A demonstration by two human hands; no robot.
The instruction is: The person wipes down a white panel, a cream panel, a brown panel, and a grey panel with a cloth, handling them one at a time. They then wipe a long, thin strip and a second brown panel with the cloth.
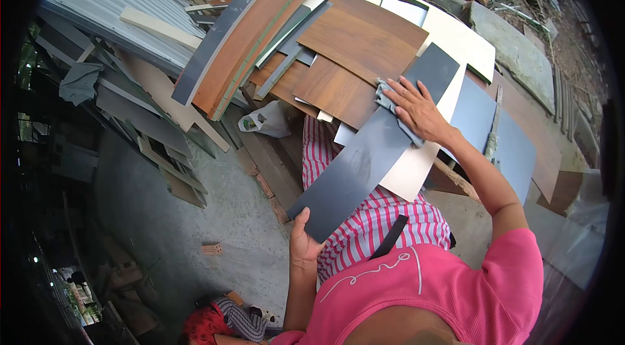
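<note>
A long dark grey board (355, 172) lies slantwise across my lap and over a pile of panels. My left hand (305, 241) grips its near end, thumb on top and fingers underneath. Toward the far part of the board, my right hand (416, 110) presses a crumpled grey-blue cloth (385, 99) flat against the surface, fingers stretched over it. A faint smudged patch shows on the board between the hands. Beneath it, a cream board (407, 179) sticks out to the right, and brown wood-grain panels (338, 87) lie to the left.
Several curved orange-brown and dark strips (250, 45) are stacked at the upper left, near a corrugated metal sheet (124, 3). A white plastic bag (267, 120) sits below the pile. Blue-grey panels (514, 143) lie to the right. Another person (224, 322) is partly visible at the bottom.
</note>
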